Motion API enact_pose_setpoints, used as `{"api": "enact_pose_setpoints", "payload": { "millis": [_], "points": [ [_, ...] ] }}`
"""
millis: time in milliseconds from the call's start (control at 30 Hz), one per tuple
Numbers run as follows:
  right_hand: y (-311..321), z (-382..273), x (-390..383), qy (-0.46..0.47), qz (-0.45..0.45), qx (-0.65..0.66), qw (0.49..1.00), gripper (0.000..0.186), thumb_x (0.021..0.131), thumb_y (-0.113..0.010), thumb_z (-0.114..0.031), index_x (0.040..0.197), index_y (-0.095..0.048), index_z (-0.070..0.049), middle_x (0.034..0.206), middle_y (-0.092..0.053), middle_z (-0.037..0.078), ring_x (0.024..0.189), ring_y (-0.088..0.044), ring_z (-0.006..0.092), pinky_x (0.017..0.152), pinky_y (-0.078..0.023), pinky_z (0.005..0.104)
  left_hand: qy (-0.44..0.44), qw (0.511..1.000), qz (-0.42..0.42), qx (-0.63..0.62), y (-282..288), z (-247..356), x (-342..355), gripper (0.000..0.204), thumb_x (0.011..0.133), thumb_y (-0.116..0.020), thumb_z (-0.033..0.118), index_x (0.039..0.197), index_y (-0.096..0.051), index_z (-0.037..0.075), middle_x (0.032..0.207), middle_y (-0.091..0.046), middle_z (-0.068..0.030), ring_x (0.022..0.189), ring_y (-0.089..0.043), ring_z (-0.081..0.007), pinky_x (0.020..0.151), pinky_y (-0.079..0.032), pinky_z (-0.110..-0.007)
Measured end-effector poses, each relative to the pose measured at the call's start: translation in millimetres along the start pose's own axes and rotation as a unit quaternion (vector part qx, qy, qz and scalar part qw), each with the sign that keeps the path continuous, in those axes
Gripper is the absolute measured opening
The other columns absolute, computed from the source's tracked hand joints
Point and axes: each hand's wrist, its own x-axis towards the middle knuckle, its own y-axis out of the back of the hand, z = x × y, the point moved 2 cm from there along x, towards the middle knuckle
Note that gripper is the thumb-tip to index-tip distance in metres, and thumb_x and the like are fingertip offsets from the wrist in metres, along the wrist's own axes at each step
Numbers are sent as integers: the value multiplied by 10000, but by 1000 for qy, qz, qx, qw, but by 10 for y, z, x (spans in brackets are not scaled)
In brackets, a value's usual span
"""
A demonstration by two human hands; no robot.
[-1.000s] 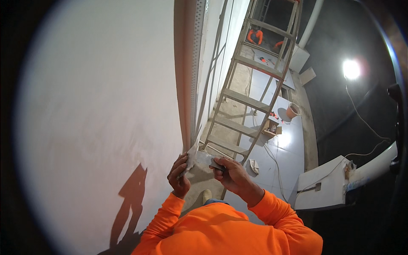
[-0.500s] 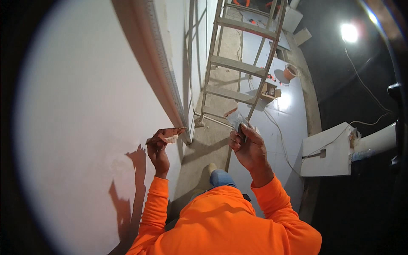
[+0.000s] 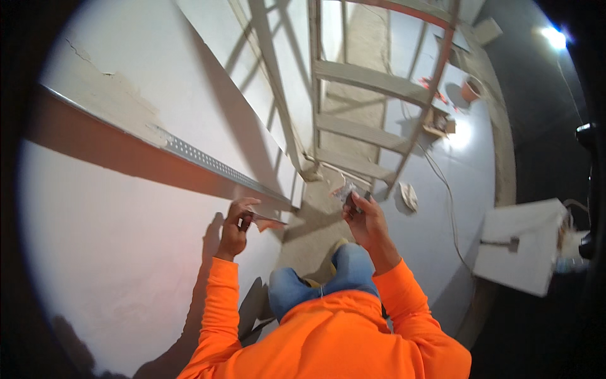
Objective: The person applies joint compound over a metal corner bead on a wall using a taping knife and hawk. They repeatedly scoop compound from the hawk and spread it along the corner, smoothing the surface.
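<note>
My left hand (image 3: 233, 228), next to the white wall, is closed on the edge of a broad putty knife (image 3: 270, 223). Its thin blade points right, and a reddish sheen shows on it. My right hand (image 3: 366, 221) grips the dark handle of a smaller putty knife (image 3: 344, 191), whose blade is smeared with whitish paste and points up and left. The two blades are apart, in front of my body. Just beyond the left hand, a perforated metal corner bead (image 3: 218, 169) runs along the wall's edge, with beige filler (image 3: 129, 104) on the surface above it.
A plaster-dusted stepladder (image 3: 366, 129) stands ahead. On the pale floor boards are a pale crumpled thing (image 3: 409, 197), a cable (image 3: 445, 180), an open cardboard box (image 3: 437, 122) and a bucket (image 3: 471, 89). A white panel block (image 3: 519, 246) is at right; a bright lamp (image 3: 554, 38) stands far right.
My view has turned, so the ladder and floor things sit further right and more wall edge shows. The left putty knife has tilted downward and lies lower; the right hand has dropped slightly.
</note>
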Motion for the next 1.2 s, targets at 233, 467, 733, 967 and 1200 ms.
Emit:
{"api": "enact_pose_setpoints", "payload": {
  "millis": [233,467,733,967,1200],
  "points": [
    [-386,-16,1138,6,-229,-36,973,140,1041,-680,-137,1140,-652,-42,1060,-708,81,906,-671,188,791,-564,354,-21,997,47,64,-175,-407,169,123,983,-625,-14,1057,-571,68,1396,-660,-118,1285,-563,-329,1107,-452,-419],
    [-1589,66,1574,470,-484,-258,691,331,1049,-610,-45,1371,-676,-9,1262,-734,110,1073,-684,219,978,-520,382,-176,948,112,241,-285,-793,176,121,1002,-610,2,1082,-549,69,1426,-605,-184,1271,-558,-341,1071,-456,-443],
    [-2478,367,1604,824,-332,-224,399,384,1024,-643,-91,1400,-689,-156,1321,-718,76,1129,-618,292,1027,-468,414,-137,979,151,7,-470,-1114,125,393,1051,-498,-17,1427,-553,82,1390,-586,-94,1083,-603,-179,1002,-480,-353],
    [-2439,357,1382,843,-338,-193,370,310,1040,-621,-36,1340,-693,-66,1256,-722,150,1080,-700,311,924,-572,417,-248,940,186,145,-405,-1269,273,426,1061,-535,58,1487,-535,53,1184,-611,-84,1002,-582,-219,963,-479,-378],
    [-3261,-146,666,946,-243,-203,66,316,1049,-658,-186,1346,-730,-267,1276,-771,-26,1126,-640,220,988,-499,409,-333,895,220,201,-414,-1353,293,459,975,-601,64,1428,-555,16,1276,-633,-177,1182,-576,-354,1063,-453,-438]
  ]
}}
